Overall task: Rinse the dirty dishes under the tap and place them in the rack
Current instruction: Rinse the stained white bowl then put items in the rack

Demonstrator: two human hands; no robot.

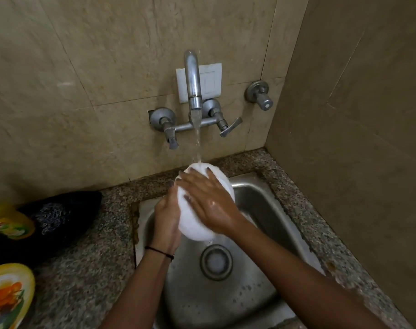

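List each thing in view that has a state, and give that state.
Tap, running, water hitting the dish's top edge.
White dish, wet, held tilted above the sink.
Left hand, grips the dish's edge.
Right hand, flat on the dish, fingers straight.
Sink, wet with droplets.
Yellow plate, lying on the counter, partly out of frame.
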